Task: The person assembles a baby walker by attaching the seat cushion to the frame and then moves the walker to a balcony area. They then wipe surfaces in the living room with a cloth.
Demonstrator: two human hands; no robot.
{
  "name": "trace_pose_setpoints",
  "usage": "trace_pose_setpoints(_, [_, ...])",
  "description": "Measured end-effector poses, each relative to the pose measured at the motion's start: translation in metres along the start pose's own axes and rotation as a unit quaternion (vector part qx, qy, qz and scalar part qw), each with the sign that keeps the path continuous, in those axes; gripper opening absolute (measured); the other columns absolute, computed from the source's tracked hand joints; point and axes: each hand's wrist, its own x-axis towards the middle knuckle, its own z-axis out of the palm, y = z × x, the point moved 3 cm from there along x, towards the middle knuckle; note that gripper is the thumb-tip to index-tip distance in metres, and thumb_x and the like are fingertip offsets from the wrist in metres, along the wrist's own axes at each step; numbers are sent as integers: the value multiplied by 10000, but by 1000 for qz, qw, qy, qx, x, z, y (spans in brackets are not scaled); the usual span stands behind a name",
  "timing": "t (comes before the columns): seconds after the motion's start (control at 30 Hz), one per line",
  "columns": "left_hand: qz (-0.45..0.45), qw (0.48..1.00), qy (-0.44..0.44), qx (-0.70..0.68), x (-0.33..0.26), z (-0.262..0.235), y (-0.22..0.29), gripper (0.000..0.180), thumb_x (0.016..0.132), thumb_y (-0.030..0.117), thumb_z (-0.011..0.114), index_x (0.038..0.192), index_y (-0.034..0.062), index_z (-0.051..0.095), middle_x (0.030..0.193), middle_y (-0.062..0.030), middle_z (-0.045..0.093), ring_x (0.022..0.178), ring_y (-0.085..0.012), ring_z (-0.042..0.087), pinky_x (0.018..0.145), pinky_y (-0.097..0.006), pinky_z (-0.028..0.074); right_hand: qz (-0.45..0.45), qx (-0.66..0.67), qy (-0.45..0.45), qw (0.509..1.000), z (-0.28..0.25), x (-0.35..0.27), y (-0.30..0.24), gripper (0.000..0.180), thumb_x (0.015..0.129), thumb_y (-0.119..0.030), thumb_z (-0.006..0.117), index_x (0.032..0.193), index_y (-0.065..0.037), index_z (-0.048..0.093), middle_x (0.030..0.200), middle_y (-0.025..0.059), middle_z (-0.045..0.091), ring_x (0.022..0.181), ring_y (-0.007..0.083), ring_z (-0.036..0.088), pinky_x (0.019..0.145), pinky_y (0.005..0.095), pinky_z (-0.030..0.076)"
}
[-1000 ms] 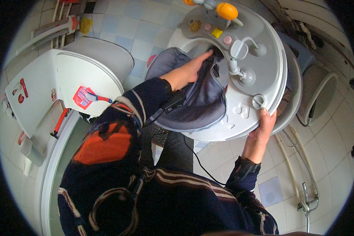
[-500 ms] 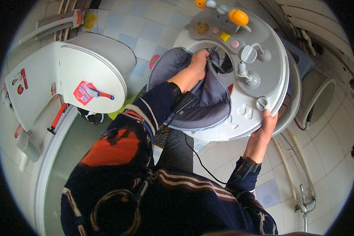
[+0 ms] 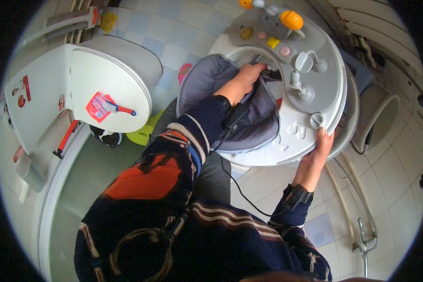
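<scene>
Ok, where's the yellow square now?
In the head view, the yellow square is near the top, right of centre, on the tray, between two pink buttons.

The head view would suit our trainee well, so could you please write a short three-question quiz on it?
1. Which of the person's hands is at the rim of the white tray?
2. True or false: the yellow square is at the tray's near edge, beside that hand.
3. What colour is the fabric under the left hand? A) green B) dark grey C) orange

Key:
1. The right hand.
2. False; the yellow square is toward the tray's far side.
3. B.
</scene>
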Motion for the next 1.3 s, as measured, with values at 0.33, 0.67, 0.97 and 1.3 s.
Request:
trace_pose_setpoints(0.33, [13,986,125,111,44,-17,-44,379,1008,396,586,1010,28,676,910,-74,634,817,-218,557,731,-380,459,-8,-3,-9,1000,-1,-2,2,822,778,-373,811,1398,45,468,1258,142,622,1124,233,628,994,354,493])
trace_pose_setpoints(0.67, [-9,971,121,205,50,-11,-51,639,1021,468,488,1211,-126,624,1250,-333,626,1181,-471,598,964,-483,479,-4,9,-4,1000,2,-5,2,814,780,-340,802,1406,54,460,1259,148,622,1121,236,629,993,354,493])
trace_pose_setpoints(0.97, [114,752,4,649,20,-44,11,973,850,805,502,1376,-11,570,1338,-266,606,1251,-433,569,1131,-410,377,-4,13,-22,1000,0,-3,3,745,790,-316,779,1374,46,493,1246,143,635,1110,228,630,989,346,489])
trace_pose_setpoints(1.3, [-74,384,-231,891,-40,-54,-8,1070,720,918,484,1287,29,670,1342,-215,630,1258,-374,583,1159,-432,281,0,1,-14,1000,0,-6,1,706,796,-272,756,1375,38,498,1251,132,637,1114,226,634,992,343,489])
